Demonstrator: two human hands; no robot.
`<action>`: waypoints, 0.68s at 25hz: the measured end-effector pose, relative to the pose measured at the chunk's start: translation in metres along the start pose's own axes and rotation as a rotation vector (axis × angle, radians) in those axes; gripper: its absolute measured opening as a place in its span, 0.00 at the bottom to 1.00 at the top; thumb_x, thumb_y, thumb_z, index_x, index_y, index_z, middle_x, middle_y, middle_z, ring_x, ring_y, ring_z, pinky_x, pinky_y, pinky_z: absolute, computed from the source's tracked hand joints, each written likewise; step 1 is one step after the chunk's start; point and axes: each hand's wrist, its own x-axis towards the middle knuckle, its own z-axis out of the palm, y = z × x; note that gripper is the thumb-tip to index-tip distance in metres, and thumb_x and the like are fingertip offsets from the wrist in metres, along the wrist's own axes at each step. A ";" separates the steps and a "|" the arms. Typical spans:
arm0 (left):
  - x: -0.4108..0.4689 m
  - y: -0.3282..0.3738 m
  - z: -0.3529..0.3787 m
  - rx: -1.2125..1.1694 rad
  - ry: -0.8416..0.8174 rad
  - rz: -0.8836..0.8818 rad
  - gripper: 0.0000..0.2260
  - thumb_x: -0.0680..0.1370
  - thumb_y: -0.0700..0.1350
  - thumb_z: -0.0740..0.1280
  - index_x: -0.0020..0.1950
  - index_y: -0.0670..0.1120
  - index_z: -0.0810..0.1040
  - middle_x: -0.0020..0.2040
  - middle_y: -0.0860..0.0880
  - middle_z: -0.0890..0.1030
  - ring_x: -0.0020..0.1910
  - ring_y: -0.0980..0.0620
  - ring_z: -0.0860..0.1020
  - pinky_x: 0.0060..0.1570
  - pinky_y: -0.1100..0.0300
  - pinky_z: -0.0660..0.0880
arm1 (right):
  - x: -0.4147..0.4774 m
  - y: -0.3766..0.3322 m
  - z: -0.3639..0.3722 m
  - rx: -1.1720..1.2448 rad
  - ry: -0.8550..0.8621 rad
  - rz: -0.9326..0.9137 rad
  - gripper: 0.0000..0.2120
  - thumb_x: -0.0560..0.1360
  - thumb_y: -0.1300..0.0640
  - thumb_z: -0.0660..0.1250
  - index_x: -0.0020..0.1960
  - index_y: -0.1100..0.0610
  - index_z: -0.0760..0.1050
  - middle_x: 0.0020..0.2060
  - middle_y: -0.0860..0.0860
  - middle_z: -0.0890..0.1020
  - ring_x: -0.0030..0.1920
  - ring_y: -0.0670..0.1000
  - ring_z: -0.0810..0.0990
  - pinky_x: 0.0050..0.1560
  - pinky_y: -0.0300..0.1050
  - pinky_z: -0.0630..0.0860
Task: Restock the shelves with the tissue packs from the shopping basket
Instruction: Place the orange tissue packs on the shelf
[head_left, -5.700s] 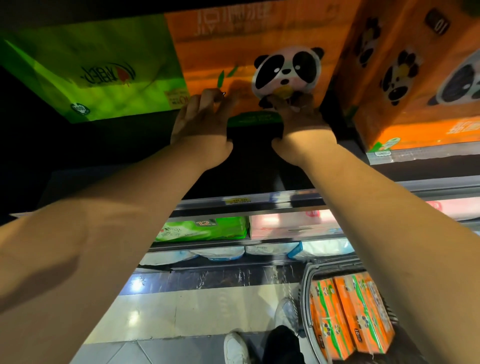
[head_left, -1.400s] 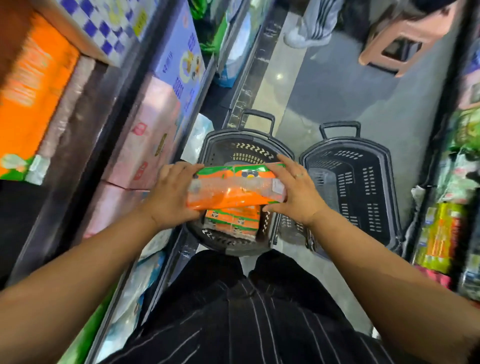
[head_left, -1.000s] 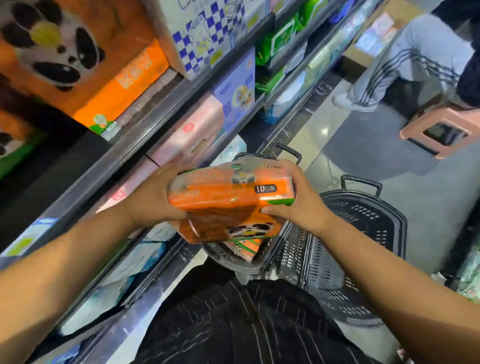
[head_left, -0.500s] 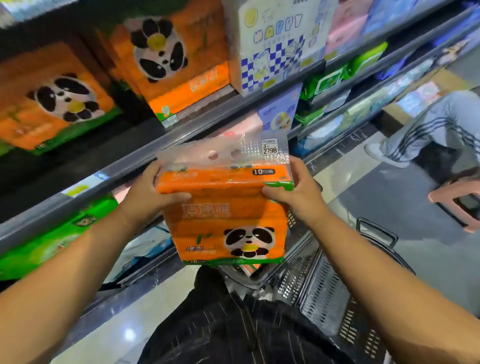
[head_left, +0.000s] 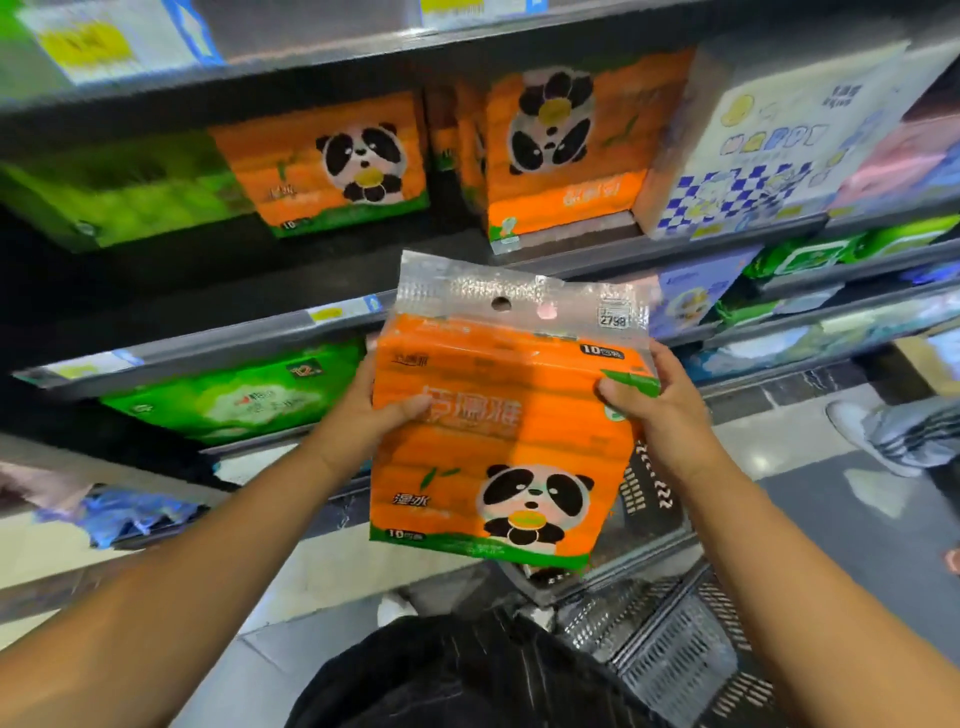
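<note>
Blurred shelves (head_left: 208, 345), left hand (head_left: 363, 413), right hand (head_left: 657, 415) gripping pack (head_left: 511, 452)

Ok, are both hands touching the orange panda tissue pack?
Touching. In the head view the left hand grips the orange plastic-wrapped panda tissue pack at its left edge, the right hand at its right edge.

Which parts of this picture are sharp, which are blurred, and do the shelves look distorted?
Head view: orange tissue pack, left hand and right hand fairly sharp; upper-left green pack and yellow price label motion-blurred; shelf edge slants across the frame.
</note>
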 end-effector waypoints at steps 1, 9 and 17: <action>-0.004 -0.004 -0.009 -0.032 0.034 -0.024 0.38 0.53 0.68 0.77 0.61 0.61 0.71 0.54 0.54 0.83 0.53 0.53 0.82 0.54 0.46 0.78 | 0.003 -0.001 0.010 -0.016 -0.006 -0.005 0.29 0.66 0.60 0.76 0.64 0.52 0.70 0.55 0.52 0.82 0.50 0.48 0.84 0.44 0.43 0.81; -0.023 -0.002 -0.091 -0.277 0.151 -0.152 0.34 0.62 0.57 0.78 0.65 0.50 0.73 0.56 0.44 0.82 0.56 0.40 0.80 0.55 0.39 0.76 | 0.012 0.006 0.103 -0.147 -0.132 -0.038 0.41 0.66 0.50 0.76 0.72 0.41 0.59 0.61 0.46 0.78 0.57 0.45 0.81 0.53 0.48 0.80; -0.029 0.023 -0.161 -0.335 0.150 -0.204 0.22 0.67 0.54 0.71 0.59 0.51 0.77 0.50 0.45 0.85 0.50 0.43 0.83 0.44 0.47 0.78 | -0.013 0.032 0.165 0.005 -0.143 0.066 0.31 0.67 0.58 0.76 0.66 0.46 0.69 0.55 0.50 0.84 0.52 0.54 0.84 0.43 0.45 0.81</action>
